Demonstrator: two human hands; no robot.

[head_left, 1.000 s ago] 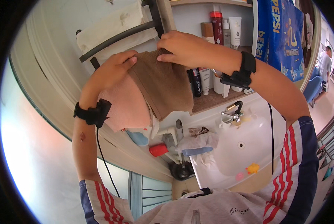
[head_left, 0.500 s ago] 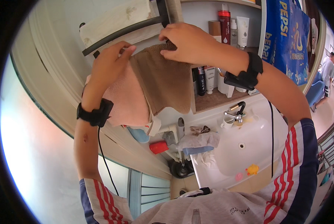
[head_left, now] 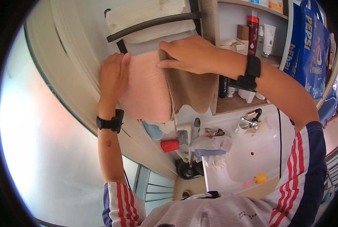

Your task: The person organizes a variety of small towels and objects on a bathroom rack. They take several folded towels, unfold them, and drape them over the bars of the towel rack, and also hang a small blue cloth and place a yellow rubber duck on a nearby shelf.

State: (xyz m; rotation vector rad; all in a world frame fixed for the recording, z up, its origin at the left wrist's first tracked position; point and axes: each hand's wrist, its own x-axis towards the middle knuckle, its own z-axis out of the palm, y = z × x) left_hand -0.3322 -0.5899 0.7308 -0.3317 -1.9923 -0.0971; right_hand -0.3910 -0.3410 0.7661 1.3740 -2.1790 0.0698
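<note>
A pink towel point(head_left: 146, 87) and a brown towel point(head_left: 193, 90) hang side by side below a black towel rack point(head_left: 157, 25). My left hand point(head_left: 113, 77) is closed at the upper left edge of the pink towel, its thumb pointing up and its fingertips partly hidden. With thumb and fingers, my right hand point(head_left: 188, 55) pinches the brown towel by its upper left edge, where it meets the pink one. The brown towel's top lies partly behind my right hand and forearm. A cream cloth point(head_left: 146, 15) lies over the rack above.
Right of the towels stands a shelf unit point(head_left: 229, 108) with bottles and tubes, including a red bottle point(head_left: 253, 36). A blue bag point(head_left: 309, 49) hangs beyond it. Below are a white sink point(head_left: 244, 166) with a faucet point(head_left: 250, 122), a yellow toy point(head_left: 260, 178) and a red box point(head_left: 169, 146).
My left hand has moved down along the pink towel's left edge. My right hand has come to the brown towel's left edge, and more of the pink towel shows. The view has shifted left.
</note>
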